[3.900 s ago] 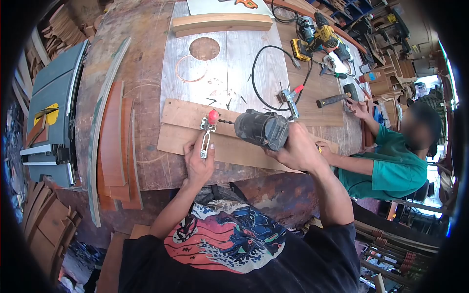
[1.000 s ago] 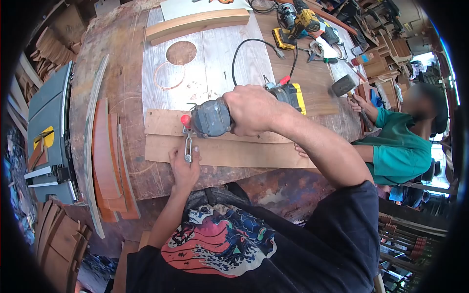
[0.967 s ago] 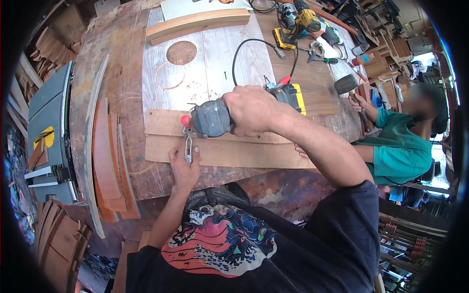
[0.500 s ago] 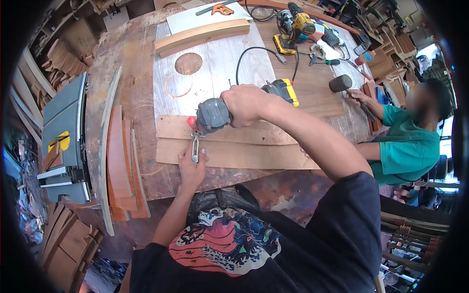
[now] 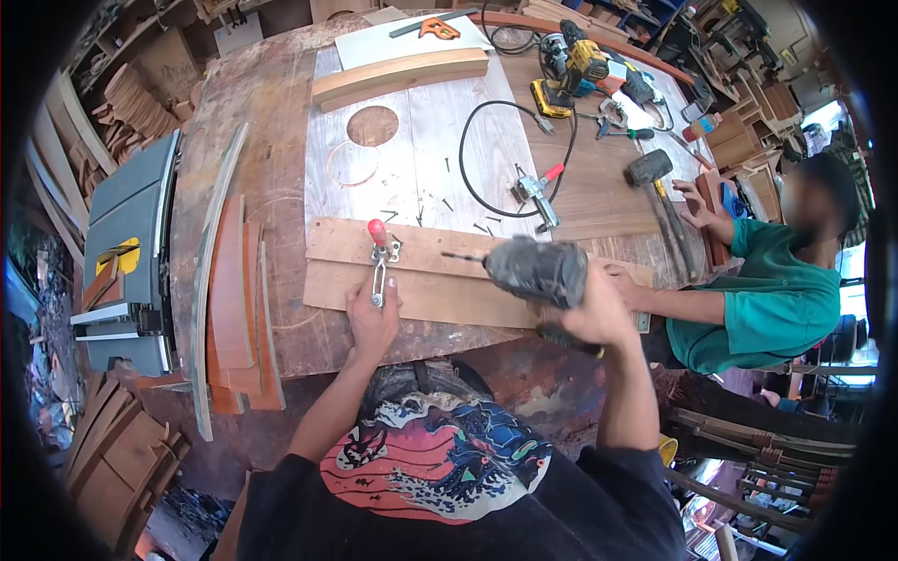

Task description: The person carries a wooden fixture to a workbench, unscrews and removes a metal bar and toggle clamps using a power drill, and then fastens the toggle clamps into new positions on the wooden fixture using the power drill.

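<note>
Your left hand (image 5: 372, 323) grips the near end of a red-tipped toggle clamp (image 5: 378, 269), which sits on wooden boards (image 5: 440, 292) on the bench (image 5: 276, 182). Rightward, a drill (image 5: 538, 271), bit pointing left and apart from the clamp, fills your gripping right hand (image 5: 603, 313). Farther right lies a black-headed mallet (image 5: 647, 168).

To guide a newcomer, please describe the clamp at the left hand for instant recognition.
On the big workbench, find the two brown boards along its near edge. Near their left end is the red-handled clamp, its lower end in the left hand, unlike the other such clamp, untouched farther right.
</note>
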Tool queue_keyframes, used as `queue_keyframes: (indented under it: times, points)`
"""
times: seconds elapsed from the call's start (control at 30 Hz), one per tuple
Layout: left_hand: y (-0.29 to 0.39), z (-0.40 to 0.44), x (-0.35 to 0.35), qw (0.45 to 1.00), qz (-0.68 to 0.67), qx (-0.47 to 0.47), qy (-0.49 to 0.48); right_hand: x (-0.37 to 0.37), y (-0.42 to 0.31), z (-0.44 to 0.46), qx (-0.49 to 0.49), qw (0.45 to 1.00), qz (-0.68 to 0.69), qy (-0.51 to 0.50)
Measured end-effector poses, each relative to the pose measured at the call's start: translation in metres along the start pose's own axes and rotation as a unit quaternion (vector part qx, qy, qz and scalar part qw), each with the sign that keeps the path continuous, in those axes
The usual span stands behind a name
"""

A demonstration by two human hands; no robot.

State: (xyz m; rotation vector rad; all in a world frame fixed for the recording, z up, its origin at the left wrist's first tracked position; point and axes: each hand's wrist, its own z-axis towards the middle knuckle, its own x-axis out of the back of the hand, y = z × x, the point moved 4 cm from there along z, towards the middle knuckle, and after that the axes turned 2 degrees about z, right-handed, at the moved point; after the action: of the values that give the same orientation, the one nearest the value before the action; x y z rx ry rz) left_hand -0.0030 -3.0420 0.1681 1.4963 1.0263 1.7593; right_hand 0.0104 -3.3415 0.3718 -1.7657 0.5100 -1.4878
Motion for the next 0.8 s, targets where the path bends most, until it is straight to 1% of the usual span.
queue_keyframes:
  times: [0.07, 0.17, 0.2, 0.27, 0.37, 0.4, 0.47, 0.5, 0.57, 0.63, 0.7, 0.77, 0.8]
  points:
    - [0.008, 0.001, 0.004, 1.0, -0.008, 0.02, -0.02, -0.009, 0.018, -0.028, -0.024, 0.999, 0.041, 0.025]
    - [0.006, -0.001, 0.003, 1.0, 0.015, -0.006, 0.005, -0.019, 0.033, -0.055, -0.086, 0.995, 0.054, 0.01]
    - [0.005, -0.002, 0.003, 1.0, 0.018, -0.011, 0.007, -0.02, 0.032, -0.063, -0.129, 0.989, 0.075, 0.008]
    - [0.006, -0.001, 0.004, 0.999, 0.02, -0.024, 0.012, -0.023, 0.025, -0.071, -0.144, 0.985, 0.095, 0.007]
    - [0.01, 0.003, 0.012, 0.998, 0.039, -0.031, -0.047, -0.026, 0.03, -0.085, -0.151, 0.981, 0.119, 0.02]
    - [0.01, 0.001, 0.017, 0.995, 0.005, 0.0, -0.096, -0.029, 0.034, -0.09, -0.151, 0.98, 0.128, 0.027]
    - [0.041, 0.004, 0.045, 0.977, -0.06, 0.058, -0.194, -0.032, 0.039, -0.104, -0.136, 0.981, 0.122, 0.064]
    - [0.042, 0.012, 0.057, 0.974, -0.032, 0.023, -0.222, -0.034, 0.039, -0.111, -0.128, 0.981, 0.12, 0.083]
    - [0.03, 0.032, 0.086, 0.96, 0.024, -0.043, -0.276, -0.035, 0.04, -0.131, -0.146, 0.978, 0.117, 0.093]
    - [0.013, 0.072, 0.101, 0.973, -0.007, 0.006, -0.233, -0.04, 0.041, -0.145, -0.146, 0.975, 0.128, 0.109]
    - [0.036, 0.117, 0.1, 0.981, 0.032, -0.097, -0.165, -0.047, 0.044, -0.157, -0.174, 0.968, 0.146, 0.105]
    - [0.032, 0.156, 0.069, 0.942, 0.122, -0.172, -0.263, -0.057, 0.053, -0.171, -0.204, 0.958, 0.174, 0.106]
    - [0.029, 0.165, 0.049, 0.926, 0.126, -0.152, -0.323, -0.061, 0.054, -0.179, -0.202, 0.956, 0.174, 0.119]
